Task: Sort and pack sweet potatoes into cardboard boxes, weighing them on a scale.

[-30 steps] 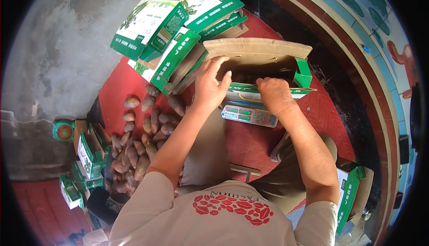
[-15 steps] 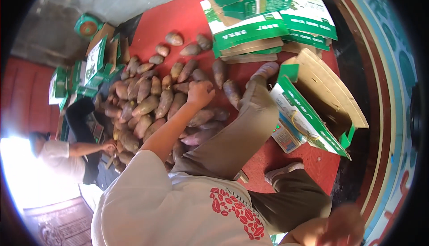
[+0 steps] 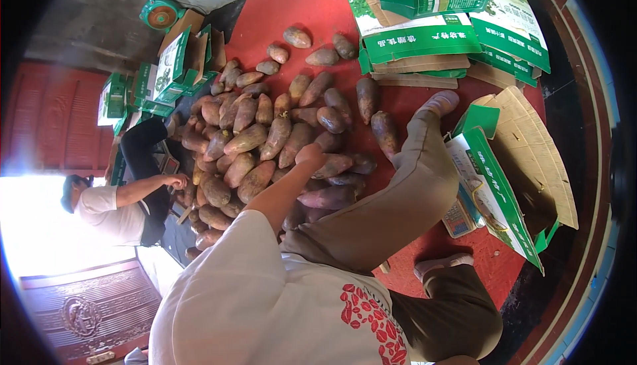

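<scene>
Before me lies a heap of long, brownish-purple root vegetables [image 3: 247,138], which look like large sweet potatoes. My left arm stretches across the near side of this heap. At its right part, my left hand [image 3: 310,157] is down among the roots, against a reddish root [image 3: 334,165]. The fingers are mostly hidden, so their grip cannot be made out. Of my right arm only a sliver shows at the bottom edge; the right hand is out of the picture.
An open green-and-white carton [image 3: 494,196] stands to my right, a digital scale [image 3: 458,218] beside it. Flattened cartons [image 3: 421,40] are stacked at the back right. At left, a co-worker [image 3: 109,209] sits by the heap, with more cartons [image 3: 171,66] and a green dial scale [image 3: 161,14] behind.
My left hand has shifted lower and nearer on the heap, onto another root. My right hand, blurred at the lower right before, has left the picture. The view has swung left.
</scene>
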The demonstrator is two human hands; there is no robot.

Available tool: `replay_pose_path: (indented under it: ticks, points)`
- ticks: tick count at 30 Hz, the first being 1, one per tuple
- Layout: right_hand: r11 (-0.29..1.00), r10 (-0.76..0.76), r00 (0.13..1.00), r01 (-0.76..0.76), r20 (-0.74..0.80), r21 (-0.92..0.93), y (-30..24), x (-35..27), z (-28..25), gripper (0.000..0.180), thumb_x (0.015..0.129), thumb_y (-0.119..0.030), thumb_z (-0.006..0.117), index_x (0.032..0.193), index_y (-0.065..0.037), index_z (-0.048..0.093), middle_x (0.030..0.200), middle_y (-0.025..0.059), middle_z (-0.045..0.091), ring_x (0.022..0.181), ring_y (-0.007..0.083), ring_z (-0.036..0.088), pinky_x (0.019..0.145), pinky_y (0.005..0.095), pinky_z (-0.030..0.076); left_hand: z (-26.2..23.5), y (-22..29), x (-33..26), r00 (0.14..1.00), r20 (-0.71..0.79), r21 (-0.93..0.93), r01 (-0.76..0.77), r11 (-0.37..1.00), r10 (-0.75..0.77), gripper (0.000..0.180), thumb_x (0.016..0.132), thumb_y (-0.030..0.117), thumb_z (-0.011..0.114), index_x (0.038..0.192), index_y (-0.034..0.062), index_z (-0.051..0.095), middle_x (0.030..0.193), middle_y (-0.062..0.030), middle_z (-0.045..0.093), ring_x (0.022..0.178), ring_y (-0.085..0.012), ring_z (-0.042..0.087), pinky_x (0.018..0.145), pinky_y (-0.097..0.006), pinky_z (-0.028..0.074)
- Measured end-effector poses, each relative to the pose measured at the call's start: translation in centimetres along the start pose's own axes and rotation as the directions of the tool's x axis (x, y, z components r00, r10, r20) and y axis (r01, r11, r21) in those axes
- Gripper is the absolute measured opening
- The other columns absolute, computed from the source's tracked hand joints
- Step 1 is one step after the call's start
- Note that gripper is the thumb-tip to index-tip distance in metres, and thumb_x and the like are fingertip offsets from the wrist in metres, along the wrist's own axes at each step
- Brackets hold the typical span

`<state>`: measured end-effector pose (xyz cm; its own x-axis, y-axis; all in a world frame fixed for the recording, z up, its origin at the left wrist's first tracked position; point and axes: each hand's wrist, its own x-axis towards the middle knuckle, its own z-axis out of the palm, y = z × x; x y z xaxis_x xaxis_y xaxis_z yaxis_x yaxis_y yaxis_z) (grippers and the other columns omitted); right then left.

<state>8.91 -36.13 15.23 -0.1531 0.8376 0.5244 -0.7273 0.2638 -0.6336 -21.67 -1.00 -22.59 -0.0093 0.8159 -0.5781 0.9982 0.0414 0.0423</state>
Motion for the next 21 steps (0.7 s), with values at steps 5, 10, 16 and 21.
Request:
replay_pose_path:
  ticks: [5,10,16,21]
  points:
    - [0.999,-0.006,1.0,0.006,0.005,0.054,1.4,0.8,-1.8,0.041,0.089,-0.028,0.06,0.126,-0.011,0.052,0.082,0.0151,0.06,0.061,0.0226,0.057,0.047,0.0384,0.04,0.2,0.3,1.7,0.993,-0.119,-0.107,0.003,0.994,-0.016,0.043,0.081,0.036,0.061,0.114,0.0087,0.059,0.114,-0.0171,0.062,0.108,-0.0312,0.059,0.09,-0.043,0.049]
    - [0.995,-0.015,1.0,0.014,0.008,0.1,2.3,1.4,-3.6,0.041,0.089,-0.028,0.06,0.126,-0.011,0.052,0.082,0.015,0.059,0.06,0.0224,0.057,0.047,0.0382,0.04,1.6,0.8,5.8,0.973,-0.212,-0.275,0.034,0.961,-0.095,0.05,0.08,0.039,0.062,0.117,0.0067,0.054,0.116,-0.0181,0.061,0.11,-0.033,0.058,0.093,-0.043,0.047]
    - [0.994,-0.01,0.999,0.014,-0.03,0.112,2.9,2.4,-5.2,0.04,0.089,-0.028,0.06,0.125,-0.01,0.053,0.081,0.0148,0.059,0.06,0.0223,0.056,0.047,0.0379,0.04,1.8,2.3,9.9,0.948,-0.121,-0.532,0.188,0.825,-0.294,0.072,0.073,0.043,0.071,0.128,0.006,0.042,0.12,-0.0219,0.058,0.111,-0.0356,0.057,0.095,-0.041,0.045]
    - [0.993,0.0,0.998,0.007,-0.067,0.116,3.2,3.3,-6.2,0.04,0.089,-0.028,0.059,0.125,-0.01,0.053,0.08,0.0146,0.058,0.059,0.0222,0.056,0.047,0.0377,0.04,2.1,4.6,11.9,0.899,-0.01,-0.669,0.32,0.671,-0.438,0.101,0.066,0.04,0.079,0.143,0.0105,0.02,0.129,-0.0198,0.053,0.115,-0.0362,0.054,0.097,-0.041,0.044]
